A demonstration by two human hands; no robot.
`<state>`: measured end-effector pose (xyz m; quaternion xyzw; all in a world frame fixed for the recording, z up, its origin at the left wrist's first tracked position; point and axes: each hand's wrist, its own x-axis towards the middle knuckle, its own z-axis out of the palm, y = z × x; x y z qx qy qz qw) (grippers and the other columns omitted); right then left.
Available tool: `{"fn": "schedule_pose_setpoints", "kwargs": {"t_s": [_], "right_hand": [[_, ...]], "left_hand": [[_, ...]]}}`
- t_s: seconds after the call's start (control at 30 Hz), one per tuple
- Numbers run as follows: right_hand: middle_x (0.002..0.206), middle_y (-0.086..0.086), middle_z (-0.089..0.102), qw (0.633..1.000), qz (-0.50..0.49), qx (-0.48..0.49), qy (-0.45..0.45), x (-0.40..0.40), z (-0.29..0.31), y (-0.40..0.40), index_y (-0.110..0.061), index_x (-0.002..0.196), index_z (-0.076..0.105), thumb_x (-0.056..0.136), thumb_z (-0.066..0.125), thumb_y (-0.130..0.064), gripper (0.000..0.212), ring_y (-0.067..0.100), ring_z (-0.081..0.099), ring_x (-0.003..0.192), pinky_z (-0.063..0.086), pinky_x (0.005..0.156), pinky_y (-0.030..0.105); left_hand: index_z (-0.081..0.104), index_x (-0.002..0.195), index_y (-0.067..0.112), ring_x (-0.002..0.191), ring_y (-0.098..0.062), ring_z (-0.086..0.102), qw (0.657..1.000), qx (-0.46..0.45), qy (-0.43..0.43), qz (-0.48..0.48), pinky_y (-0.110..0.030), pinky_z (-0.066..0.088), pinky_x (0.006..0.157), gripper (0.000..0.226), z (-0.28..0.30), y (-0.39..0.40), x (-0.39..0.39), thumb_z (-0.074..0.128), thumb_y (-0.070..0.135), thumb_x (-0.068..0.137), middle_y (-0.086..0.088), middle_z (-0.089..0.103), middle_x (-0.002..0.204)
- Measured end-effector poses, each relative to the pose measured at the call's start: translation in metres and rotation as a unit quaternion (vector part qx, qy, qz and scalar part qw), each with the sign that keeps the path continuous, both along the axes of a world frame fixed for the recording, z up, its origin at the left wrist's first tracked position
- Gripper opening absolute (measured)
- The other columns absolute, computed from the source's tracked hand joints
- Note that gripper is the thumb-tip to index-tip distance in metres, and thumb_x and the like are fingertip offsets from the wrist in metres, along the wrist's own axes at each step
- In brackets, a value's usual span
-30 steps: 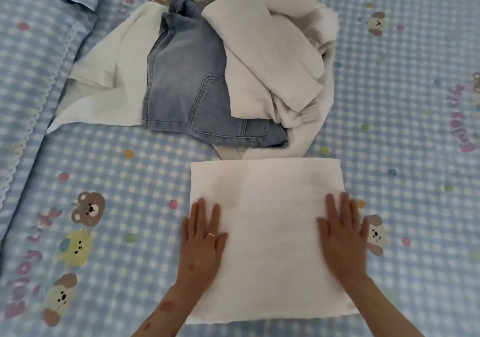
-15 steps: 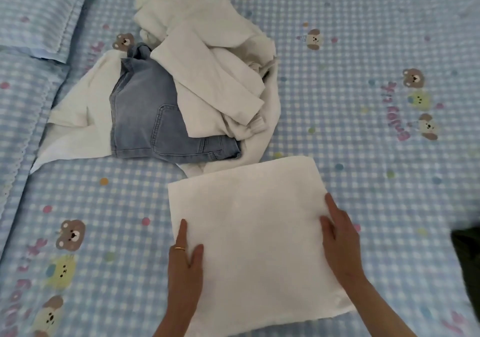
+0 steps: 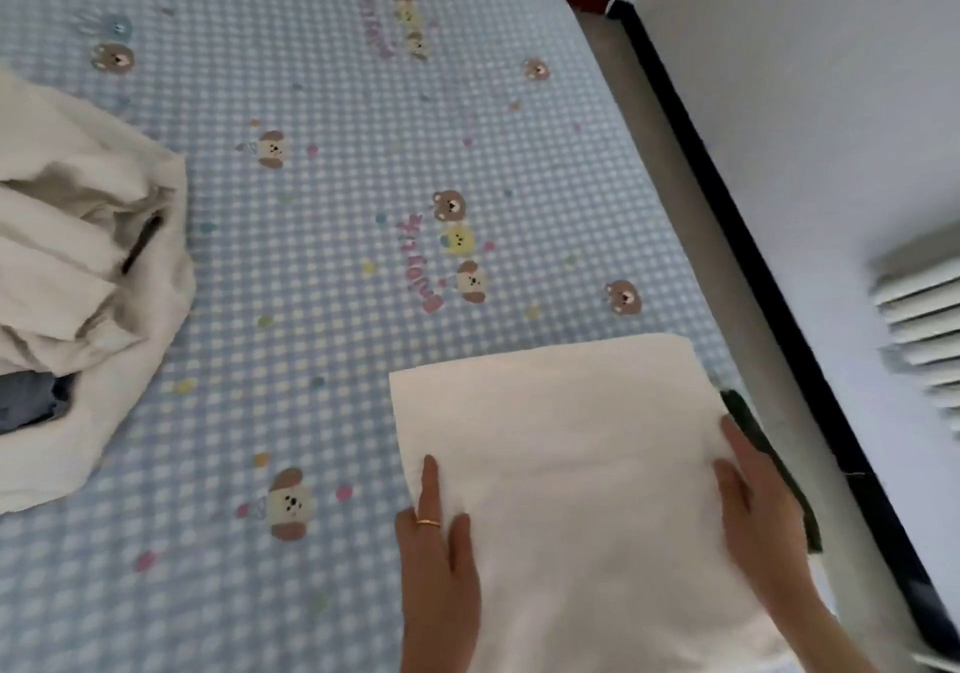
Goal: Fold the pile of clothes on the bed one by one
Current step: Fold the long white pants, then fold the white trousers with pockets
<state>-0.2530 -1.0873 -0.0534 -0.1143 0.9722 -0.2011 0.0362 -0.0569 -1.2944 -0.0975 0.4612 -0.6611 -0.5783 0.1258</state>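
The folded white cloth (image 3: 566, 470) lay at about five o'clock in the view, near the right edge of the bed (image 3: 332, 236). It was a flat, nearly square piece, cream-white, with a straight far edge and crisp corners, its surface smooth apart from one faint crease running across the middle. Its near end ran out of the frame.

The left hand (image 3: 439, 563) held the cloth's left edge, one finger with a gold ring (image 3: 429, 522) laid on top and the thumb resting on the fabric beside it; the other fingers were hidden under the edge. The right hand (image 3: 753, 496) gripped the right edge in the same way, thumb on top, fingers curled out of sight beneath. A dark green item (image 3: 748, 423) peeked out from under the cloth at three o'clock of it, just past the right hand.

The pile of clothes (image 3: 88, 277) sat at nine o'clock, well apart from the folded piece: crumpled white garments heaped loosely, with a bit of blue denim (image 3: 31, 402) showing low in the heap. The sheet was blue check printed with small bears.
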Motion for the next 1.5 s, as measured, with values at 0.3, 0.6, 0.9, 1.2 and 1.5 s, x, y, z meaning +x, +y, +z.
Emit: {"fn": "schedule_pose_setpoints", "kwargs": {"t_s": [0.3, 0.6, 0.9, 1.2, 1.5], "right_hand": [[0.123, 0.018, 0.057, 0.997, -0.038, 0.055, -0.045, -0.122, -0.055, 0.121, -0.016, 0.137, 0.049, 0.093, 0.052, -0.005, 0.046, 0.039, 0.057, 0.107, 0.04, 0.09, 0.032], [0.16, 0.004, 0.0, 0.978, 0.021, 0.203, -0.05, -0.107, -0.132, 0.085, -0.025, 0.151, -0.002, 0.096, 0.02, -0.054, 0.066, 0.023, -0.001, 0.147, 0.006, 0.114, 0.056], [0.16, 0.008, 0.006, 0.976, 0.021, 0.202, -0.08, -0.112, -0.15, 0.073, -0.014, 0.152, 0.006, 0.095, 0.02, -0.052, 0.07, 0.025, 0.004, 0.147, 0.01, 0.115, 0.057], [0.142, 0.032, 0.038, 0.993, 0.02, 0.065, -0.101, 0.022, -0.106, -0.087, 0.013, 0.131, 0.044, 0.09, 0.052, -0.023, 0.056, 0.052, 0.043, 0.125, 0.038, 0.098, 0.061], [0.148, -0.005, 0.039, 0.906, 0.301, -0.056, -0.293, 0.212, -0.085, -0.371, -0.024, 0.145, 0.035, 0.099, 0.042, -0.032, 0.047, 0.011, 0.043, 0.132, 0.034, 0.105, 0.024]], "left_hand": [[0.002, 0.143, 0.033, 0.13, -0.007, 0.022, 0.992, 0.006, -0.035, -0.12, 0.003, 0.005, 0.101, 0.071, -0.048, 0.108, -0.111, 0.049, 0.011, 0.095, 0.006, 0.01, 0.141], [0.034, 0.141, 0.008, 0.141, -0.029, 0.017, 0.849, -0.282, -0.15, -0.421, -0.039, 0.018, 0.11, 0.079, -0.102, 0.113, -0.108, 0.048, 0.055, 0.079, -0.015, 0.017, 0.153], [0.033, 0.145, 0.007, 0.141, -0.029, 0.014, 0.8, -0.322, -0.203, -0.464, -0.041, 0.018, 0.107, 0.084, -0.133, 0.107, -0.121, 0.044, 0.061, 0.081, -0.017, 0.024, 0.154], [0.066, 0.119, 0.012, 0.107, -0.009, 0.064, 0.84, -0.144, -0.285, -0.438, -0.019, 0.051, 0.083, 0.083, -0.095, -0.038, 0.043, 0.074, 0.065, 0.057, -0.008, 0.063, 0.125], [0.066, 0.118, 0.018, 0.1, -0.013, 0.066, 0.945, -0.069, -0.304, 0.099, -0.02, 0.042, 0.088, 0.032, -0.055, -0.243, 0.273, 0.065, 0.013, 0.086, -0.002, 0.071, 0.109]]}}
